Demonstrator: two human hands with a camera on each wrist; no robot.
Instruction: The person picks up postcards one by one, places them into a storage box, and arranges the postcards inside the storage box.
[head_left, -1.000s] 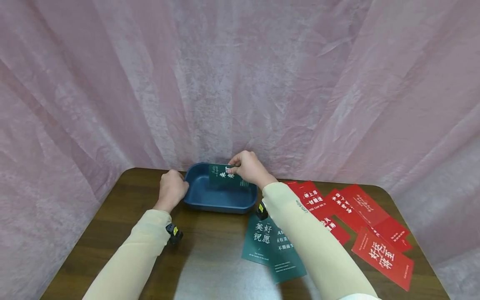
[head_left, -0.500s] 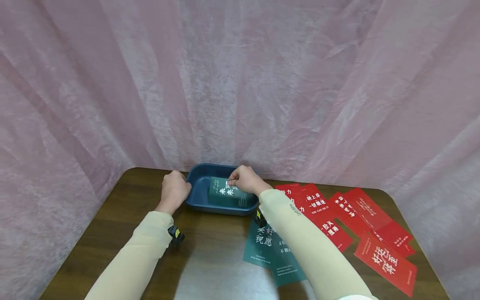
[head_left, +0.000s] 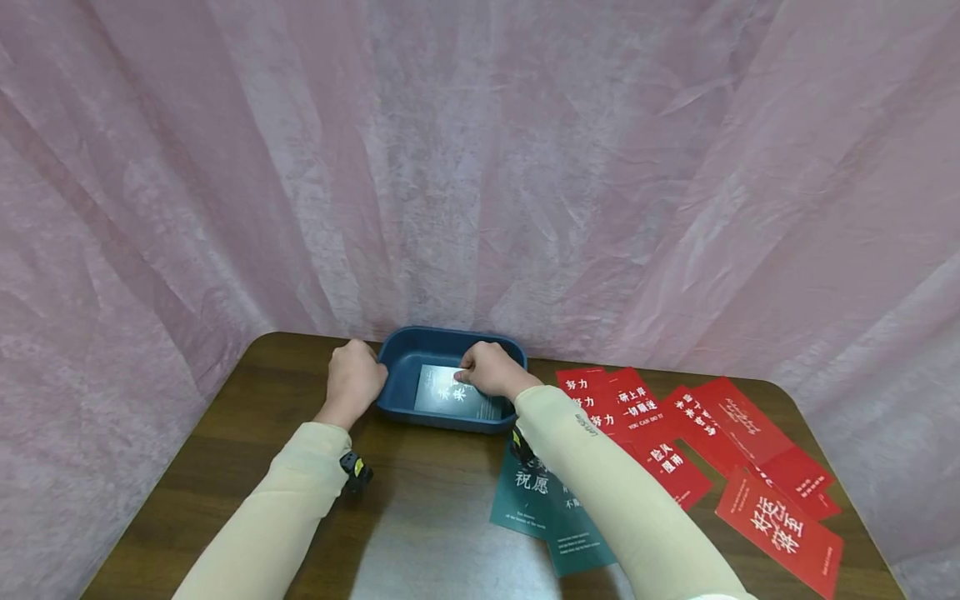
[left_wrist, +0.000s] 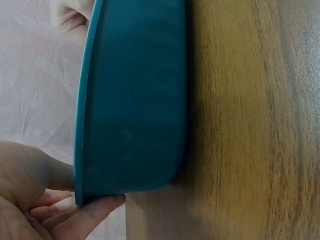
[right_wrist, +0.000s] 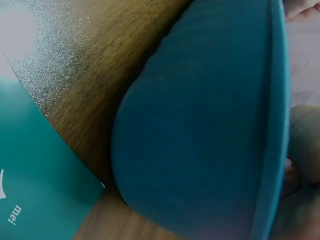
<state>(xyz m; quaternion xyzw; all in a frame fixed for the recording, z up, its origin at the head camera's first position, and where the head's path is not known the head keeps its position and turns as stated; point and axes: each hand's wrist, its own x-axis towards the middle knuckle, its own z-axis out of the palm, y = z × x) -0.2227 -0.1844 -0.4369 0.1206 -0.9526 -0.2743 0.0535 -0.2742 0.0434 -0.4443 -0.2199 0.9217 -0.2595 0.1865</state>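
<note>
A blue plastic basin [head_left: 408, 408] stands near the back of the table. My left hand [head_left: 352, 379] grips its left rim; in the left wrist view the thumb and fingers [left_wrist: 95, 212] pinch the edge from both sides. Inside the basin lies a green card [head_left: 442, 400] with white writing, its right part covered by my right hand [head_left: 491, 371]. That hand reaches down over the right side of the basin and pinches the card's upper edge. In the right wrist view the basin wall hides most of the hand.
Two overlapping green cards [head_left: 525, 508] lie in front of the basin's right end, partly under my right forearm. Several red cards [head_left: 780, 525] are spread over the table's right side. A pink curtain [head_left: 480, 167] hangs directly behind the wooden table [head_left: 225, 467].
My right hand has lowered the green card from above the basin's rim down inside it, where it now lies flatter. The left hand has kept its grip on the rim.
</note>
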